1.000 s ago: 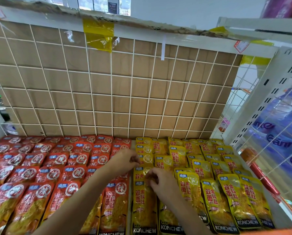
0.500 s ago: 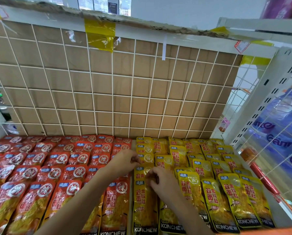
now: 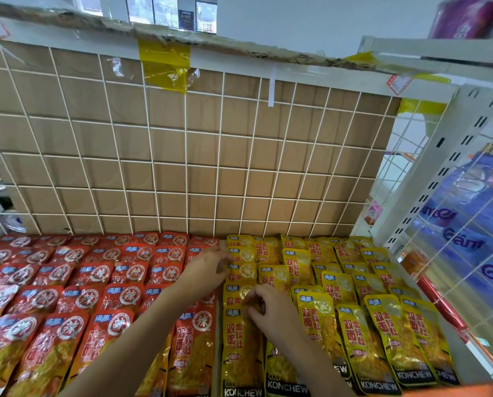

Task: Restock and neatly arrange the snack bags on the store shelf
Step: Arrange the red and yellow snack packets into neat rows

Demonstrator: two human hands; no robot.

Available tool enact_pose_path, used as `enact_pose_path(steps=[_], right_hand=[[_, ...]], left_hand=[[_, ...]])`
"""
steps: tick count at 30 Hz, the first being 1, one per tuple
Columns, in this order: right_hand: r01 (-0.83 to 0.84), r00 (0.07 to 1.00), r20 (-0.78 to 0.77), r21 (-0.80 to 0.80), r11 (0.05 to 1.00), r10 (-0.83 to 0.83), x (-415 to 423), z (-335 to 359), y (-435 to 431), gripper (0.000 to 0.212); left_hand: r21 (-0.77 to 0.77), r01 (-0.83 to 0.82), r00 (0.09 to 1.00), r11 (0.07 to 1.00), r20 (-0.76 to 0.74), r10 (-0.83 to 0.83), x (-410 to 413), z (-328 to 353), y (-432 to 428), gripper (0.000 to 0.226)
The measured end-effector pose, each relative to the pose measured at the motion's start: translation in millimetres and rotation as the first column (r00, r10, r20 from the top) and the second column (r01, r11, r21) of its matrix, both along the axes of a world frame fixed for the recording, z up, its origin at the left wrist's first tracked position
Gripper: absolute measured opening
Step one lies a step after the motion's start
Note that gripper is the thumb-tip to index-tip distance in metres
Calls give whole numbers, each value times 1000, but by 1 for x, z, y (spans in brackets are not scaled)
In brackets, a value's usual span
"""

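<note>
Overlapping rows of red snack bags [image 3: 90, 282] fill the left half of the shelf, and yellow snack bags [image 3: 354, 296] fill the right half. My left hand [image 3: 208, 267] lies over the last red column, its curled fingertips pinching the left edge of a yellow bag [image 3: 241, 269] in the leftmost yellow column. Just in front, my right hand [image 3: 271, 310] rests on the same column, fingers and thumb curled round the top of a nearer yellow bag [image 3: 236, 333]. The bags under both hands are partly hidden.
A white wire grid backed with cardboard [image 3: 182, 156] rises directly behind the bags. A white slotted upright [image 3: 440, 167] and wire side panel [image 3: 468, 239] close the right side, with blue packs behind it. A white divider strip [image 3: 217, 353] separates red from yellow.
</note>
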State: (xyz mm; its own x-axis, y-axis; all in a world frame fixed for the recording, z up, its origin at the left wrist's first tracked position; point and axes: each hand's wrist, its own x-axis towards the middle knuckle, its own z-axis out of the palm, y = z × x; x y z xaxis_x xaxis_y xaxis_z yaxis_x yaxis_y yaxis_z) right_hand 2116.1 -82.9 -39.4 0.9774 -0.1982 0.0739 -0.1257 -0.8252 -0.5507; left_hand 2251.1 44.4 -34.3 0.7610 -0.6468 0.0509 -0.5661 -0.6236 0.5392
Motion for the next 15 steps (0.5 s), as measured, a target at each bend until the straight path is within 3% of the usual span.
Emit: enact_pose_path(steps=[15], right_hand=[[-3,1000,-12,-1,1000,3,1,0,1,11]], left_hand=[[35,0,999,999,-35,1,-1,2,1,36]])
